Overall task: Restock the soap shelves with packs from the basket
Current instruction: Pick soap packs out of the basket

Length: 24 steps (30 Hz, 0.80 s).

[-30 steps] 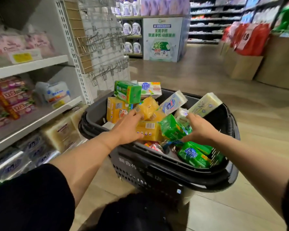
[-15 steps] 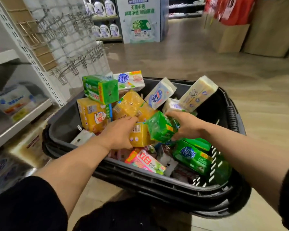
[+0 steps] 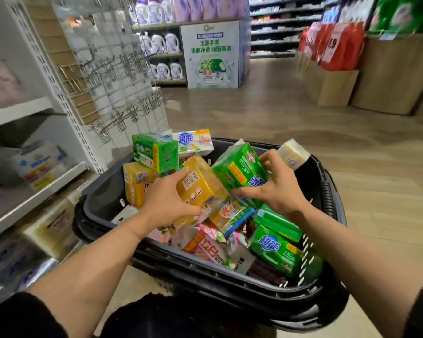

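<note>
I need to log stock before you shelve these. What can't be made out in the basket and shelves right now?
- Basket bottom, head view: buried under piled packs.
- Yellow pack front label: covered by left hand.
- Green pack lower end: hidden behind right hand.
- Shelves at left: blurred, labels unreadable, cut by the frame edge.

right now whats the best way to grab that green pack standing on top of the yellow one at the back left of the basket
Take the green pack by its two short ends, coming from above. It sits highest in the basket, propped on a yellow pack, with its top and near face exposed. Both hands are busy: the left hand grips an orange pack, and the right hand another green one.
</note>
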Motion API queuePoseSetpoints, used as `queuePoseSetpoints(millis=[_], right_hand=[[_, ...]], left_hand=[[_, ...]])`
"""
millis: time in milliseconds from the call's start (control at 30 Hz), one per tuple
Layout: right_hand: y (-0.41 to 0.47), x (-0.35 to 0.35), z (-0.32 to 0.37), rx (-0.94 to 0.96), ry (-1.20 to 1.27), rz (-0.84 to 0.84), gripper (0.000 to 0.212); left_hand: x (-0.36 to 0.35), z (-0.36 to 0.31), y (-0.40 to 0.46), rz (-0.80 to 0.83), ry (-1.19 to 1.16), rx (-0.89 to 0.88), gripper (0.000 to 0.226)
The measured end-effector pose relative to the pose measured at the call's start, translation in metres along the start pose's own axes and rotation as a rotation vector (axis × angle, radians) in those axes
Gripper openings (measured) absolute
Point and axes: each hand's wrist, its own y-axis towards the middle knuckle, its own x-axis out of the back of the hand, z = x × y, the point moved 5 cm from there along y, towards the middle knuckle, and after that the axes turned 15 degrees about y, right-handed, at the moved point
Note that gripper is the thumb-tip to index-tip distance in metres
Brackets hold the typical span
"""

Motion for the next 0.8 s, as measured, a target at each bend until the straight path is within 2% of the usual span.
queuePoseSetpoints(millis=[267, 400, 533, 667, 800], right_hand=[[-0.006, 0.002, 0.066, 0.079, 0.224, -0.033, 0.072], [-0.016, -0.027, 0.108, 0.110, 0.352, 0.011, 0.067], [-0.034, -0.077, 0.148, 0.113, 0.493, 0.104, 0.066], [-0.062, -0.155, 0.182, 0.041, 0.641, 0.285, 0.057], [-0.106, -0.237, 0.210, 0.025, 0.659, 0.463, 0.053]], left_hand=[[0.078, -0.006, -0.043, -0.211, -0.057, 0.057, 0.098], [0.121, 0.013, -0.085, -0.308, -0.063, 0.139, 0.103], [0.166, 0.041, -0.143, -0.390, 0.017, 0.241, 0.091], [0.201, 0.085, -0.222, -0.492, 0.086, 0.373, 0.107], [0.221, 0.135, -0.307, -0.521, 0.155, 0.528, 0.100]])
